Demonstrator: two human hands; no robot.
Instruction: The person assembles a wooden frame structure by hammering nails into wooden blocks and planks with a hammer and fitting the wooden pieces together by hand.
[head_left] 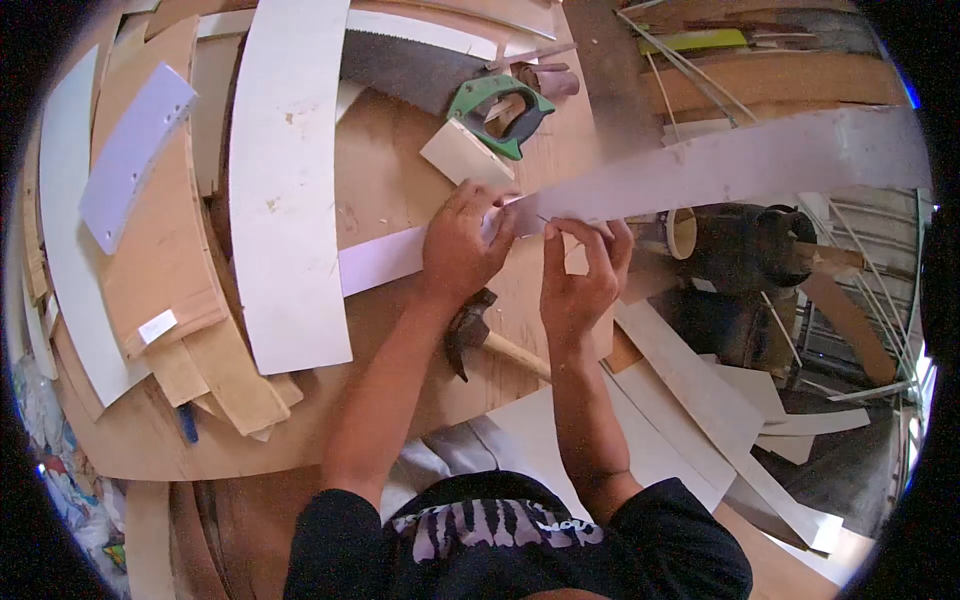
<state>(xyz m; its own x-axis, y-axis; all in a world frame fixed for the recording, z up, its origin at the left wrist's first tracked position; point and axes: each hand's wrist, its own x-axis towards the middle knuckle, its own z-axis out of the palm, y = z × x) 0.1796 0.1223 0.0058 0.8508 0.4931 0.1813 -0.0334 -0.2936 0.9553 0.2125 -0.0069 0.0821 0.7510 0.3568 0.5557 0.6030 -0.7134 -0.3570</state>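
My left hand (465, 240) grips the place where a short white strip (382, 262) meets a long pale board (730, 160). Its fingers wrap over the edge of the joint. Close beside it, my right hand (585, 265) pinches a thin dark nail (543, 218) between thumb and forefinger, against the near end of the long board. Below and between my hands lies a claw hammer (515, 357), its dark head toward my left forearm. A small white block (468, 155) rests just beyond my left hand.
A green-handled handsaw (500, 110) lies at the back of the wooden table (400, 400). A wide white board (290, 190) and several brown and white planks cover the left side. Offcuts (700, 390) and a dark cylindrical object (755, 245) are at the right.
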